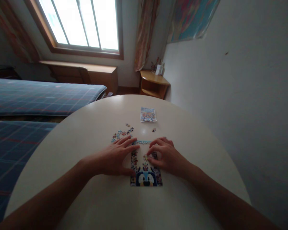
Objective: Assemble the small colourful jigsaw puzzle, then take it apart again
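Observation:
A partly joined jigsaw puzzle [146, 179] lies on the round table, with a blue dog-like cartoon face at its near end and a bare middle inside its frame. My left hand [117, 155] rests along the puzzle's left edge, fingers spread and thumb near the lower left. From the right, my right hand [165, 155] reaches over the puzzle's right side. Its thumb and index finger pinch a small puzzle piece [145, 157] above the bare middle. Several loose puzzle pieces [120, 134] lie scattered beyond my left hand, partly hidden by its fingers.
The pale round table [98, 201] carries a small printed packet [148, 115] behind the puzzle and a few pieces [154, 130] nearer. A plaid-covered bed [38, 99] stands at the left, a white wall [254, 111] at the right. A corner shelf [155, 78] is beyond.

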`<state>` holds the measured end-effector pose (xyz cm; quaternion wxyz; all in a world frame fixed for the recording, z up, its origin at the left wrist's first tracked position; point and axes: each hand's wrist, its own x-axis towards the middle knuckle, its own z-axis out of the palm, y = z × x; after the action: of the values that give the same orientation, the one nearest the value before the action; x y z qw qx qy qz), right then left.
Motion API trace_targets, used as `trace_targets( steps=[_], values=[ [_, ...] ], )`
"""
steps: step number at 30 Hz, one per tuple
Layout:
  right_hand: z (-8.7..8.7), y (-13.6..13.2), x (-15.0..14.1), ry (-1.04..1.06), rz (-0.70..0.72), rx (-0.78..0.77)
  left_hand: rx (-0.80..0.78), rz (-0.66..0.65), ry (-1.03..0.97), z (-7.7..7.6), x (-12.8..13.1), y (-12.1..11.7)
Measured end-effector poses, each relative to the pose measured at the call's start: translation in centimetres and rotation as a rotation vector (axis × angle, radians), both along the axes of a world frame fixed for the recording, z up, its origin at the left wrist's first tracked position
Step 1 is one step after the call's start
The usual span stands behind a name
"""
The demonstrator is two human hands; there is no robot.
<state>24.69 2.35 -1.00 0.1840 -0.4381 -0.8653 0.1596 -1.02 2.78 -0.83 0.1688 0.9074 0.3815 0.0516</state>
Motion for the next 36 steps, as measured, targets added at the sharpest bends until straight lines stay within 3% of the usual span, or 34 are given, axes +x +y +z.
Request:
trace_targets(
  steps=[17,31,36],
  values=[
    [-0.3,-0.4,-0.6,0.001,-0.037,-0.042,0.010,-0.005,0.028,0.2,0.1,-0.1],
    [-0.8,-0.3,-1.1,0.045,0.022,-0.040,0.007,-0.011,0.033,0.2,0.0,0.0],
    [-0.8,-0.2,-1.0,0.036,-0.051,-0.020,0.004,-0.016,0.026,0.2,0.1,0.0]
  ],
)
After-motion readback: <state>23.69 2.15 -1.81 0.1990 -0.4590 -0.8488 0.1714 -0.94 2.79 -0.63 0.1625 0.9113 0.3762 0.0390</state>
